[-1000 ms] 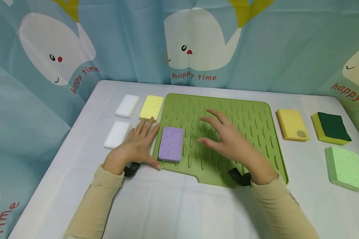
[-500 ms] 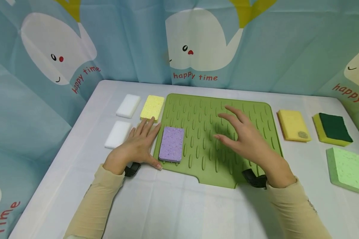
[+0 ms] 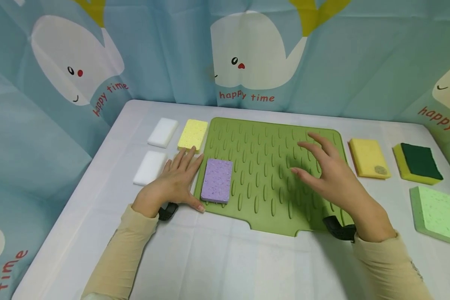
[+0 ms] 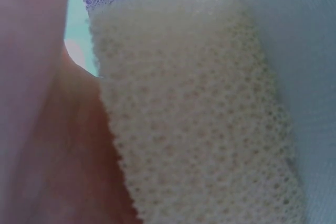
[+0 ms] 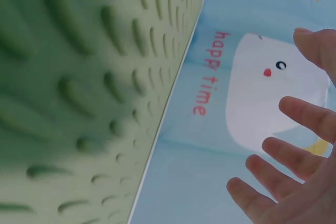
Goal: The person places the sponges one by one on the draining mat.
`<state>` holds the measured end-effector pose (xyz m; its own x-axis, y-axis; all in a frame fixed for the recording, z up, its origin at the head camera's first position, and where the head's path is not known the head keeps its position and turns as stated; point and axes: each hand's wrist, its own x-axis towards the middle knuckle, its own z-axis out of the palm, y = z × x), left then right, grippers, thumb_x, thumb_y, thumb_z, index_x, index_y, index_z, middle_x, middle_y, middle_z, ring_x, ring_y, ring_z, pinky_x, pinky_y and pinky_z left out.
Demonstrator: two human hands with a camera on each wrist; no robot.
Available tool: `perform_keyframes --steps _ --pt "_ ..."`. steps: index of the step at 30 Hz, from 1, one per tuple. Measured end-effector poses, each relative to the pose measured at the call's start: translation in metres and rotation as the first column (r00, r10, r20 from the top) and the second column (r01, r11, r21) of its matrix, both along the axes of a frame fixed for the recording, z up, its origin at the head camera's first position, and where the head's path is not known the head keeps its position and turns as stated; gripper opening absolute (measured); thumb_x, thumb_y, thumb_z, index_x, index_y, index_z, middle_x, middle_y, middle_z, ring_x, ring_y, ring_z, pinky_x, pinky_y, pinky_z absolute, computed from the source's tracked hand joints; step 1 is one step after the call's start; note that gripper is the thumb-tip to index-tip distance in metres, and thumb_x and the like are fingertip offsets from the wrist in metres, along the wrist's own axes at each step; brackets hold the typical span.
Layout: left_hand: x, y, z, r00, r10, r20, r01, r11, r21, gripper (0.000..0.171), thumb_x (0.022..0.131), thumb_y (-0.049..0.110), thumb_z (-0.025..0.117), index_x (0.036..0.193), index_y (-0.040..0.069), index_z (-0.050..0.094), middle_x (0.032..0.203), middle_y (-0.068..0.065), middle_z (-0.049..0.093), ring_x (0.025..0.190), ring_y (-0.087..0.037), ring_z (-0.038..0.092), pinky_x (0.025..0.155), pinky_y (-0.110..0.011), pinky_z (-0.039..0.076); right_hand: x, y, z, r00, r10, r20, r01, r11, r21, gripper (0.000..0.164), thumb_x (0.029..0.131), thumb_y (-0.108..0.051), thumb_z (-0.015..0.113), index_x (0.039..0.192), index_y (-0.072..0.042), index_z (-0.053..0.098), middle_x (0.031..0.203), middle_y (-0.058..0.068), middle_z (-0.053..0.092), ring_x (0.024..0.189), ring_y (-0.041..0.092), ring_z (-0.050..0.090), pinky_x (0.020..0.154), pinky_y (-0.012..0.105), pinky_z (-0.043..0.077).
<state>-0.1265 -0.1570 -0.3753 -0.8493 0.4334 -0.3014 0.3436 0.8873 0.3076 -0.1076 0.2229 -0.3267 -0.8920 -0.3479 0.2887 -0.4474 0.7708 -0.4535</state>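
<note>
My left hand (image 3: 171, 185) lies with fingers extended and spread at the green mat's left edge. In the left wrist view, a pale porous sponge (image 4: 189, 103) fills the middle, close beside the skin; the hand covers it in the head view. A purple sponge (image 3: 217, 181) lies on the left of the ribbed green mat (image 3: 262, 166), just right of that hand. Over the mat's right side hovers my right hand (image 3: 328, 175), fingers parted and slightly bent, holding nothing. Beyond the left fingertips lies a yellow sponge (image 3: 193, 134).
Two white sponges (image 3: 163, 132) lie at the left. To the mat's right are a deeper yellow sponge (image 3: 369, 158), a yellow sponge with a dark green scouring face (image 3: 418, 162) and a light green block sponge (image 3: 436, 213). A printed curtain (image 3: 180, 54) hangs behind the table.
My right hand has moved rightward across the mat, from near its middle to its right side. The left hand and the sponges stay in place; the head view shifts slightly.
</note>
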Motion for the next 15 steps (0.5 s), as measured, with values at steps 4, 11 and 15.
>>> perform_keyframes --steps 4,11,15 --pt "-0.001 0.0 0.0 1.0 0.001 -0.001 -0.001 1.0 0.001 0.149 0.051 0.073 0.084 0.161 0.017 0.002 0.167 -0.01 -0.017 0.153 -0.036 -0.016 0.118 -0.068 0.006 0.001 0.01 -0.002 0.999 -0.012 -0.051 0.012 1.0 -0.001 0.063 0.085 -0.018 0.077 0.14 -0.005 0.051 0.156 0.022 0.033 0.133 0.05 0.04 0.096 0.067 0.038" --pt "0.0 0.0 0.0 1.0 -0.001 0.004 0.001 1.0 -0.001 0.149 0.052 0.072 0.085 0.161 0.017 0.001 0.167 -0.011 -0.017 0.153 -0.036 -0.016 0.118 -0.068 0.006 0.002 0.024 -0.004 0.998 -0.018 -0.067 0.017 1.0 -0.024 0.063 0.086 -0.018 0.077 0.141 -0.002 0.049 0.157 0.023 0.029 0.14 0.05 0.031 0.11 0.068 0.026" --pt "0.0 0.0 -0.001 1.0 -0.002 0.001 0.002 1.0 -0.005 0.148 0.052 0.072 0.085 0.161 0.017 0.0 0.166 -0.011 -0.017 0.153 -0.037 -0.016 0.118 -0.069 0.006 0.004 0.031 -0.004 0.998 -0.039 -0.05 0.038 0.999 -0.017 0.064 0.088 -0.019 0.075 0.142 -0.002 0.047 0.16 0.022 0.025 0.144 0.051 0.025 0.111 0.07 0.023"
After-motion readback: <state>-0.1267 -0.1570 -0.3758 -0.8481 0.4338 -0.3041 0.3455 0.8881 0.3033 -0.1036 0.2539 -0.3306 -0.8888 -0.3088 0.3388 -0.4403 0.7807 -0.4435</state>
